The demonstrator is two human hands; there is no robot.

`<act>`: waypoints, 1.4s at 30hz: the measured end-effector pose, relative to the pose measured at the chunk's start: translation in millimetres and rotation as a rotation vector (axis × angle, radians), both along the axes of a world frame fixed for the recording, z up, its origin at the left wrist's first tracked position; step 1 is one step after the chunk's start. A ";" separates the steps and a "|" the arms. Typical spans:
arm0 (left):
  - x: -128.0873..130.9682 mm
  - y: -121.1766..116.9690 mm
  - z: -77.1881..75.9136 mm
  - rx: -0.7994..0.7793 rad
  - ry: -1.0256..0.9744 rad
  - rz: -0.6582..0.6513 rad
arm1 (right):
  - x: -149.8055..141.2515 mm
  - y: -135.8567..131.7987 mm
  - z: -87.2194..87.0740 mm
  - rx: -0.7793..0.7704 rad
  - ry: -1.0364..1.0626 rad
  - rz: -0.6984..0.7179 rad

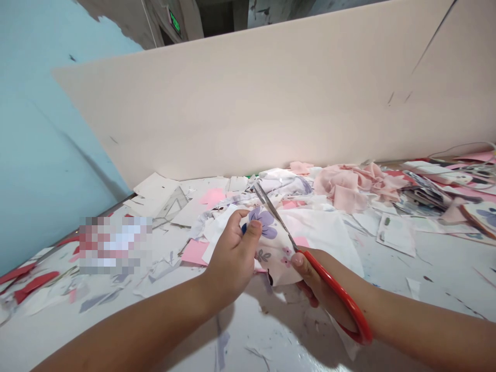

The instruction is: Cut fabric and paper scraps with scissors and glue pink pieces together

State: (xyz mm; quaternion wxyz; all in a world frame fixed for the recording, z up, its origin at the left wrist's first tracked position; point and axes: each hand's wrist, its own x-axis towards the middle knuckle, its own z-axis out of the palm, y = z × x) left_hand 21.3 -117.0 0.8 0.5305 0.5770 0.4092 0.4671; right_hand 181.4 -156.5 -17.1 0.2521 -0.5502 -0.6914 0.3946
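My left hand (238, 248) pinches a piece of white fabric (277, 258) printed with a large purple flower, small pink flowers and grey leaves. The thumb lies on top, over the purple flower. In my right hand (315, 279) is a pair of scissors (344, 299) with red handles, its metal blades pointing up and away along the fabric's right edge. How far apart the blades are I cannot make out clearly. Part of the fabric's lower edge hangs between the two hands, above the table.
Scraps cover the white table (387, 294). Crumpled pink cloth (356, 183) lies at the back right, near a stack of cut pieces (426, 196). A clear set square (172, 206) and a pink paper (195, 252) lie left. A pale partition (271, 103) stands behind.
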 end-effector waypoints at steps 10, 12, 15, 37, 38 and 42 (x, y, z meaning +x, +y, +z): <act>-0.8 -0.3 0.4 -0.028 0.007 0.000 | -0.2 1.3 -0.4 -0.109 0.085 0.001; -1.0 -0.6 -0.4 -0.029 0.000 0.001 | 0.2 1.5 -1.7 -0.121 0.110 0.001; -1.5 -0.1 -1.2 -0.018 -0.009 0.024 | 1.6 1.4 -3.3 -0.114 0.167 0.010; 1.8 5.5 -15.0 -0.362 -0.187 -0.430 | 1.6 6.1 -9.6 0.038 0.487 -0.174; 2.1 6.8 -16.3 -0.409 -0.194 -0.454 | 1.9 6.5 -10.5 0.052 0.480 -0.173; 2.3 10.3 -18.3 -0.368 -0.181 -0.413 | 4.6 5.7 -7.9 0.106 0.371 -0.130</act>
